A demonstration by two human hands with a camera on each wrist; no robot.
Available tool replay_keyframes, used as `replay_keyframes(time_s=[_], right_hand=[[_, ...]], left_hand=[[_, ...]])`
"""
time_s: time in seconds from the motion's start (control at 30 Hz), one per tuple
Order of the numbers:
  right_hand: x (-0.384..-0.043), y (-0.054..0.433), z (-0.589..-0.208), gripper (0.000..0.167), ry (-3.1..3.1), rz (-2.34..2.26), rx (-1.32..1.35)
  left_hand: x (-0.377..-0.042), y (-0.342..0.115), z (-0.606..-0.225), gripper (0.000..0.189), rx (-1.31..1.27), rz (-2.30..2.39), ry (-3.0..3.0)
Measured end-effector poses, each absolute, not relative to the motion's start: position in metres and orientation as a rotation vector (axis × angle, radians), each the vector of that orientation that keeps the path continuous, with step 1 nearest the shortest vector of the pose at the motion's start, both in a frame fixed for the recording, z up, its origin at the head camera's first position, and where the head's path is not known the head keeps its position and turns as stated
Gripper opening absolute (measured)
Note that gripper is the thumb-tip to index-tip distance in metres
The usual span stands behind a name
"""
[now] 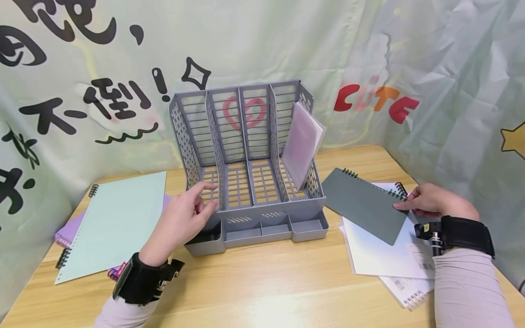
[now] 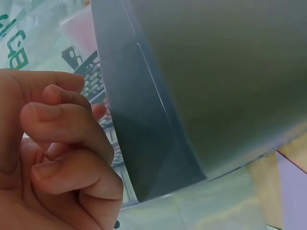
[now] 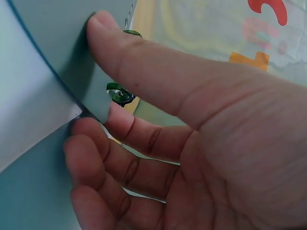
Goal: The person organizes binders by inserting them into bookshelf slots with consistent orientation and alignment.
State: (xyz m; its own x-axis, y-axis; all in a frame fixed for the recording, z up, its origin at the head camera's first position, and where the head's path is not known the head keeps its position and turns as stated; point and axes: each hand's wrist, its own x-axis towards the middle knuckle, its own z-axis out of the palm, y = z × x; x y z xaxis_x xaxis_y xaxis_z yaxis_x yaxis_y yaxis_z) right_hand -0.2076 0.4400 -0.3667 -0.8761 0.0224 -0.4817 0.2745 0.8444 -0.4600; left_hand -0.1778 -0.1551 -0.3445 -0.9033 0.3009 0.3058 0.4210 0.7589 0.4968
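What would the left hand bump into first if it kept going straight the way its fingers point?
Most likely the grey file organizer. The left hand has its fingers aimed at the front edge of the leftmost compartment, already almost touching it. Depth is hard to judge, so any remaining gap is uncertain.

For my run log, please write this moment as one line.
right hand: pinches grey notebook | left hand: holds nothing, beside grey file rack | rack: one pink folder, rightmost slot
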Motion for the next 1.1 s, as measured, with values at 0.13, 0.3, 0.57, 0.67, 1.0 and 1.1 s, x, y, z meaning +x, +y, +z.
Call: replay_keyframes(time_s=[0.13,0.3,0.57,0.67,1.0,1.1], right_hand=[[-0.208,0.439,-0.366,0.043,2.534,-0.734,0.220],[-0.208,0.439,-0.365,0.041,2.511,-0.747,0.223],[-0.209,0.444,-0.366,0.040,2.540,-0.724,0.172],[-0.209,0.446,-0.365,0.042,2.547,-0.738,0.175],[-0.207,0.450,-0.365,0.037,2.516,-0.819,0.204],[-0.207,0.449,-0.365,0.036,2.493,-0.842,0.216]], left_hand=[[-0.180,-0.159,-0.344,0.029,-0.551,-0.843,-2.745],[-0.183,-0.162,-0.345,0.029,-0.512,-0.830,-2.755],[-0.187,-0.168,-0.346,0.030,-0.475,-0.836,-2.764],[-0.188,-0.170,-0.346,0.030,-0.467,-0.844,-2.766],[-0.190,-0.172,-0.346,0.030,-0.457,-0.831,-2.775],[-0.189,-0.172,-0.346,0.029,-0.454,-0.833,-2.775]])
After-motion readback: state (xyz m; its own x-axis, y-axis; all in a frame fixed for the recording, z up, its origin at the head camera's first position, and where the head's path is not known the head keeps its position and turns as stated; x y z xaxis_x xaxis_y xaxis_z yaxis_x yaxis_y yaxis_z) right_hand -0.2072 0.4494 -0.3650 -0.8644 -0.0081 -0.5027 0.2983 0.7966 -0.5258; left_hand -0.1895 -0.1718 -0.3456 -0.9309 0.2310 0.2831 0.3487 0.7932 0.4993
